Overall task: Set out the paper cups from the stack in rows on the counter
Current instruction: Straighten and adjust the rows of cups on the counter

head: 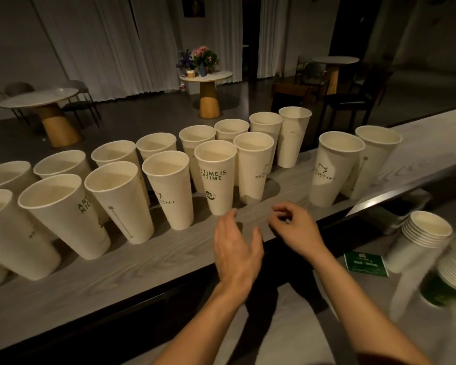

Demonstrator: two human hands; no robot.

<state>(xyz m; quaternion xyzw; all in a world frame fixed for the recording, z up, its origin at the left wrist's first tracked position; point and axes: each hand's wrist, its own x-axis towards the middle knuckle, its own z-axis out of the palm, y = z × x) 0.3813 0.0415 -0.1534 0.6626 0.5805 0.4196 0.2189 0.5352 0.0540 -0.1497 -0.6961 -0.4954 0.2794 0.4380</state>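
Both forearms reach in over the bench (169, 259); left hand (236, 248) spread flat and empty, right hand (294, 227) loosely curled, holding nothing. Paper cups (216, 177) stand in two rows, tightly packed; the stack (419, 238) waits at right. Risk: a careless sweep toppling tall empty cups, domino-fashion

Two rows of upright paper cups (216, 177) on the counter (169, 256), both empty hands, left hand (237, 248) and right hand (295, 227), just before them.
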